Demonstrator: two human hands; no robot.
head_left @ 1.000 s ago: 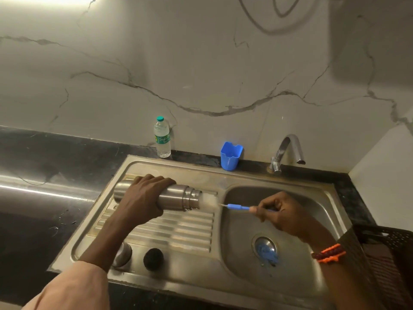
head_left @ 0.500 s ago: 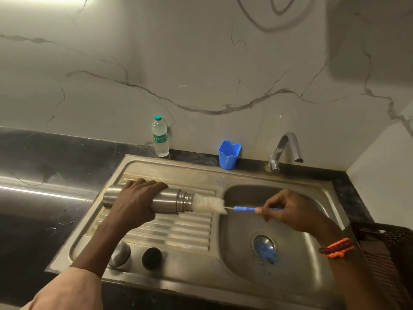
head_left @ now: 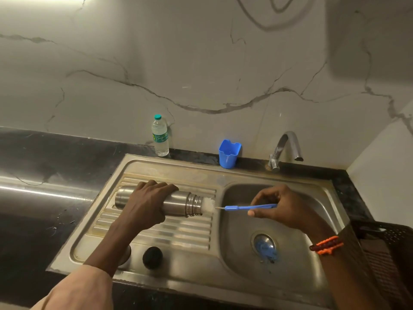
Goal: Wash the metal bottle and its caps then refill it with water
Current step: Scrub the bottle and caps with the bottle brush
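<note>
The metal bottle (head_left: 181, 203) lies sideways above the ribbed drainboard (head_left: 174, 233), its open mouth pointing right. My left hand (head_left: 145, 205) grips its middle. My right hand (head_left: 283, 206) pinches the blue handle of a bottle brush (head_left: 243, 207), held level over the sink basin (head_left: 245, 247). Most of the white bristles are inside the bottle's mouth; a short tuft shows outside. A black cap (head_left: 152, 257) sits on the sink's front ledge. Beside it a metal cap (head_left: 125, 256) is partly hidden behind my left forearm.
A tap (head_left: 286, 148) stands behind the basin, with no water running. A blue cup (head_left: 229, 154) and a plastic water bottle (head_left: 160, 136) stand against the marble wall. Dark countertop (head_left: 44, 198) stretches to the left. A dark perforated basket (head_left: 388, 253) sits at the right edge.
The brush was pulled partly out of the bottle half a second ago and is now pushed back in. My left hand and the bottle have hardly moved.
</note>
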